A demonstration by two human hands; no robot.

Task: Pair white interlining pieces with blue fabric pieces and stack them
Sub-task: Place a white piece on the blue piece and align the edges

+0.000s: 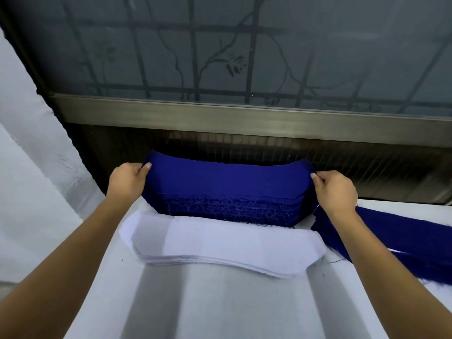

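Note:
A thick stack of blue fabric pieces (227, 189) sits at the far edge of the white table (220, 307), its frayed front edges showing. My left hand (127, 181) pinches the top blue piece at its left end. My right hand (333, 189) pinches the same piece at its right end. Just in front of the blue stack lies a lower stack of white interlining pieces (220, 245), curved and of similar shape, untouched by either hand.
More blue fabric (391, 238) lies spread at the right of the table, beside the interlining. A window with a metal sill (244, 116) and a grille rises directly behind the stack. White cloth (29, 167) hangs at the left.

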